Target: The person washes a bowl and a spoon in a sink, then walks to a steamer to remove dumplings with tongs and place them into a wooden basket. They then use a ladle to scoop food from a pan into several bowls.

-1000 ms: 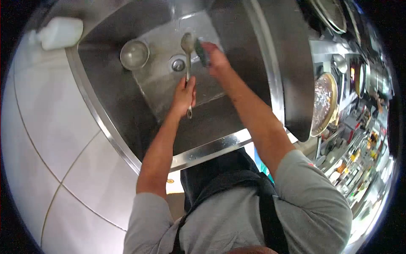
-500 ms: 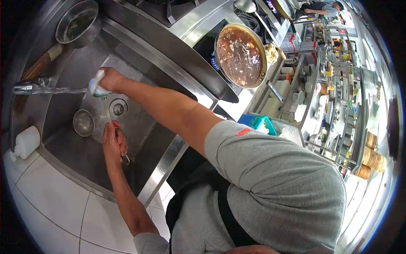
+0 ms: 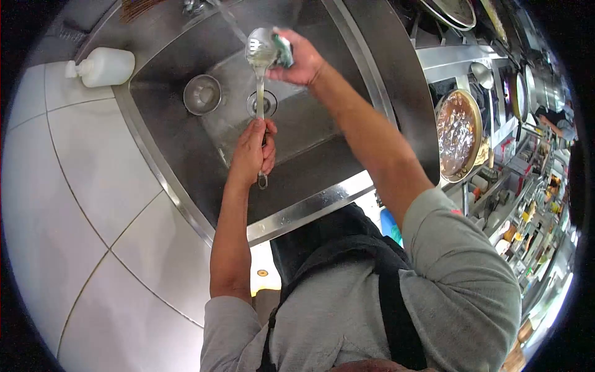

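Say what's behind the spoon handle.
The drain shows on both sides of the spoon handle, set in the sink floor. The handle covers a strip of its middle; the left hand hides whatever's behind it.

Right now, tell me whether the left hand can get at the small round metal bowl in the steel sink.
Probably yes: nothing visible stands between the left hand and the bowl in the sink. However, the hand grips a long-handled metal spoon, so it would likely have to let go first.

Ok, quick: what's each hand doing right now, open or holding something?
Left hand: closed, holding the spoon by its handle.
Right hand: closed on a green scrubbing pad at the spoon's head.
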The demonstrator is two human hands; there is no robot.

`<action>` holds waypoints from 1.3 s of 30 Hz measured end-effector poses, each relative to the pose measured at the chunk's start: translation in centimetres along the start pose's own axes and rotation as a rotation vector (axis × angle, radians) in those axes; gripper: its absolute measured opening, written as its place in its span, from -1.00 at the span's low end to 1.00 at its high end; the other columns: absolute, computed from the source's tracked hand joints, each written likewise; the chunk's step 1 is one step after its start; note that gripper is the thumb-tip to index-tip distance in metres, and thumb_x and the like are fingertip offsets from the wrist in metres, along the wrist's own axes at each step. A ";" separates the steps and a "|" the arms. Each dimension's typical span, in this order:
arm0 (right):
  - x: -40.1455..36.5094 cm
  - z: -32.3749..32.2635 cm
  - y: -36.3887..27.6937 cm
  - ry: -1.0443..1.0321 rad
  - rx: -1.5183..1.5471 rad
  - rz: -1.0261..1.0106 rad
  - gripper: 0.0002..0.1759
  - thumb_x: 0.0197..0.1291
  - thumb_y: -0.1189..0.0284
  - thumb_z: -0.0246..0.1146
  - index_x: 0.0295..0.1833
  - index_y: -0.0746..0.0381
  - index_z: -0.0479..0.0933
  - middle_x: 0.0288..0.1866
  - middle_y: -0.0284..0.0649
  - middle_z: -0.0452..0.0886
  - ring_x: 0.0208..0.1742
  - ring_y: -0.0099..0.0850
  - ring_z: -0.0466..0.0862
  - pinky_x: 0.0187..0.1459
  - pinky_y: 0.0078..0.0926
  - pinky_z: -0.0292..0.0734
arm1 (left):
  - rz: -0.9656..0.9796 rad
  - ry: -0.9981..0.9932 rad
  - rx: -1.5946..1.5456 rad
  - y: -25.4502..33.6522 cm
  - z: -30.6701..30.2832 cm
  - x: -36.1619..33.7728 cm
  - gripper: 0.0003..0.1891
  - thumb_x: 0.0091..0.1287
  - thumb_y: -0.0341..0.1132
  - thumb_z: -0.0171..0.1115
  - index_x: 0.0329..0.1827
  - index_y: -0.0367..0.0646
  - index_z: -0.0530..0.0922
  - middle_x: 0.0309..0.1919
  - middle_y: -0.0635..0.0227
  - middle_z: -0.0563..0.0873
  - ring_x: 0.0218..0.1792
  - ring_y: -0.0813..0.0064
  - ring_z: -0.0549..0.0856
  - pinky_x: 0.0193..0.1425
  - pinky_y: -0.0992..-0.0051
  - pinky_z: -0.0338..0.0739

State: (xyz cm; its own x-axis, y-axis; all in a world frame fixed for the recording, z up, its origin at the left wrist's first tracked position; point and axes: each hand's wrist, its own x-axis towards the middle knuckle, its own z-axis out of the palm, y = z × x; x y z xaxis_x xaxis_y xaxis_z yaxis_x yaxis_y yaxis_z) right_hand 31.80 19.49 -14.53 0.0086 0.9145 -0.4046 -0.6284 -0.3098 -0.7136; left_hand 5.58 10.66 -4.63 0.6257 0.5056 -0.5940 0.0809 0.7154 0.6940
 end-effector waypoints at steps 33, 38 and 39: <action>-5.1 8.1 -6.1 -0.651 -1.838 -0.129 -0.23 0.08 0.17 0.54 0.48 -0.10 0.55 0.56 -0.06 0.45 0.44 0.02 0.56 0.33 0.06 0.55 | 0.291 0.168 1.209 1.6 -3.2 -1.8 -0.61 0.62 -0.09 0.16 0.09 -0.33 0.61 -0.24 -0.16 0.73 -0.19 -0.19 0.75 -0.08 0.04 0.57; -3.4 11.5 -4.5 -1.023 -2.084 -0.221 -0.50 0.02 0.28 0.54 0.14 0.13 0.75 0.07 0.02 0.78 0.14 0.01 0.76 0.12 0.04 0.65 | 0.405 0.178 1.290 0.5 -4.2 -5.3 -0.65 0.61 -0.14 0.21 -0.15 -0.34 0.54 -0.39 -0.15 0.66 -0.33 -0.21 0.69 -0.25 0.08 0.52; -3.3 11.9 -4.8 -1.077 -2.100 -0.174 -0.56 0.00 0.31 0.53 0.05 0.17 0.78 -0.03 0.03 0.81 0.08 0.03 0.78 0.10 0.05 0.65 | 0.408 0.176 1.291 0.4 -4.0 -5.5 -0.65 0.61 -0.14 0.21 -0.15 -0.34 0.54 -0.39 -0.15 0.66 -0.33 -0.21 0.69 -0.25 0.08 0.52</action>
State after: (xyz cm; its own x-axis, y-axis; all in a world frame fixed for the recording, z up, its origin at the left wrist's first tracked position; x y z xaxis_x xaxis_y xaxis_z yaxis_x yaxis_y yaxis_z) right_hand 25.49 21.09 -3.00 -0.7322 0.4948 -0.4681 0.6704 0.6449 -0.3669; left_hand -0.92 10.08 -2.68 0.6808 0.6943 -0.2333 0.6373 -0.4047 0.6558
